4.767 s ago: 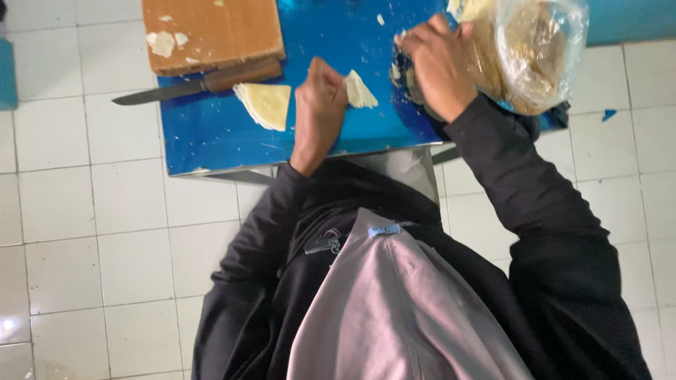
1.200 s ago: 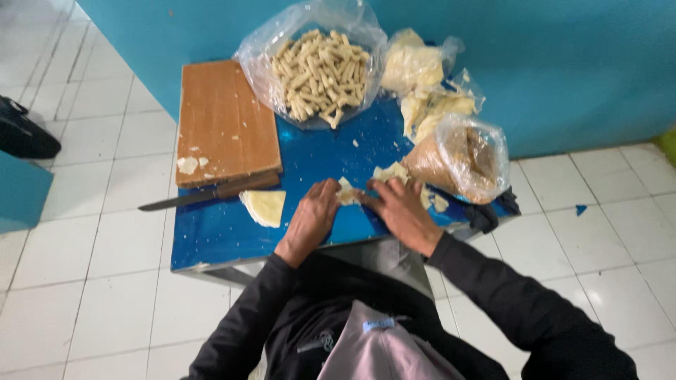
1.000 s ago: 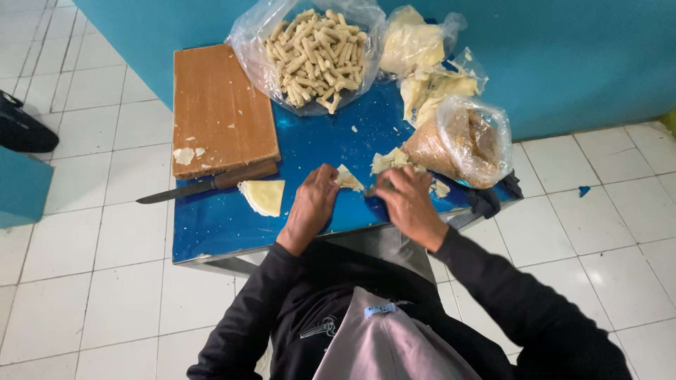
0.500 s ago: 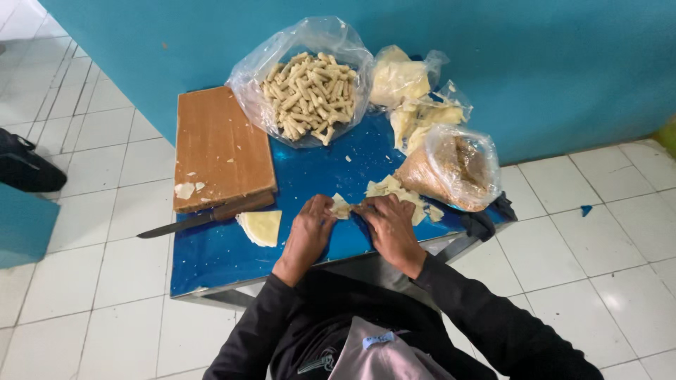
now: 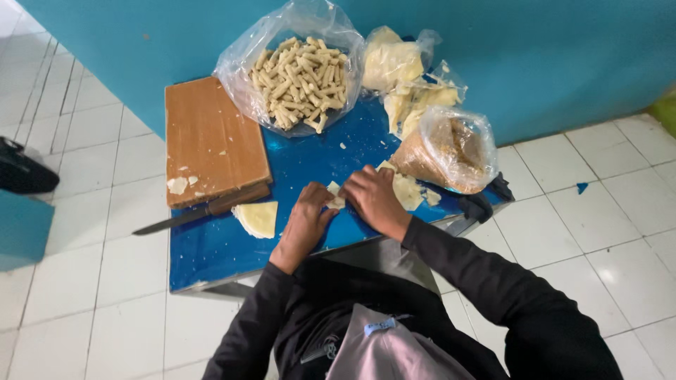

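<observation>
My left hand [image 5: 307, 219] and my right hand [image 5: 372, 199] meet over a small pale dough wrapper [image 5: 336, 195] on the blue table [image 5: 211, 250], fingers curled on it from both sides. More pale wrapper pieces [image 5: 407, 188] lie just right of my right hand. A quarter-round stack of wrappers [image 5: 257, 218] sits left of my left hand. Whatever lies inside the wrapper is hidden by my fingers.
A wooden cutting board [image 5: 211, 141] lies at the left with a knife [image 5: 201, 213] along its near edge. At the back stand a clear bag of rolled sticks [image 5: 299, 74], a bag of pale sheets [image 5: 401, 70] and a bag of brownish filling [image 5: 447, 149]. White tiled floor surrounds the table.
The view has lifted from my lap to the whole table. My right hand came away from the filling bag and joined my left hand on the small wrapper.
</observation>
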The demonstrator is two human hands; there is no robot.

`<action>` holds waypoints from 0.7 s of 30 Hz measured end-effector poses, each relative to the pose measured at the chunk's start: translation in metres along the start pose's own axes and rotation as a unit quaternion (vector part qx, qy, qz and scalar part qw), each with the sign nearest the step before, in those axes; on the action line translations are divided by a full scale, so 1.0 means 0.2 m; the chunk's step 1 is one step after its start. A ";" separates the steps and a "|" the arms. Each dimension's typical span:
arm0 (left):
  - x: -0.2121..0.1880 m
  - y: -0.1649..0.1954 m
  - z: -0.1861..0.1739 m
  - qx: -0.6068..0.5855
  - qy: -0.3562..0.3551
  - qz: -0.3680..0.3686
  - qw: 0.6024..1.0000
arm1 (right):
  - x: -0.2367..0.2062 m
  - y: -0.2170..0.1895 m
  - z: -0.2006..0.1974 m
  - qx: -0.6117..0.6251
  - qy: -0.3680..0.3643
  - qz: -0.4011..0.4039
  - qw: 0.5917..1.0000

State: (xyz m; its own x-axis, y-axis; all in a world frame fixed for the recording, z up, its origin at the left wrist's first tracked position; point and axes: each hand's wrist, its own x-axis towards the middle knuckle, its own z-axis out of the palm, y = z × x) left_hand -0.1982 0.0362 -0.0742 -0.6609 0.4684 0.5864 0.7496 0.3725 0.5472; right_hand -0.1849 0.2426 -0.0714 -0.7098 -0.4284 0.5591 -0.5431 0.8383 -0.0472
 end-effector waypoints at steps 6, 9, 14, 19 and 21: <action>0.02 -0.09 0.08 0.011 0.022 0.012 1.000 | 0.04 0.00 -0.06 0.011 -0.014 -0.025 1.000; 0.05 -0.12 0.02 0.010 0.014 -0.018 1.000 | 0.06 -0.01 -0.07 0.027 0.053 -0.055 0.997; 0.11 -0.07 0.04 0.053 0.010 0.033 0.998 | 0.10 0.06 -0.01 0.035 -0.014 0.015 0.999; 0.12 -0.03 0.07 0.028 0.021 -0.034 0.999 | 0.09 0.12 0.04 0.136 -0.070 0.080 0.985; 0.12 -0.03 0.08 0.013 0.016 -0.049 0.999 | 0.07 0.11 0.06 0.141 -0.039 0.062 0.987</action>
State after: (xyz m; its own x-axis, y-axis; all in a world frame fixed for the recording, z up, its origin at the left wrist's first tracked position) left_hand -0.2178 0.0582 -0.0736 -0.7314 0.4036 0.5497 0.6820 0.4358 0.5874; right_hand -0.2118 0.2522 -0.0741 -0.8051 -0.3616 0.4702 -0.5452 0.7634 -0.3464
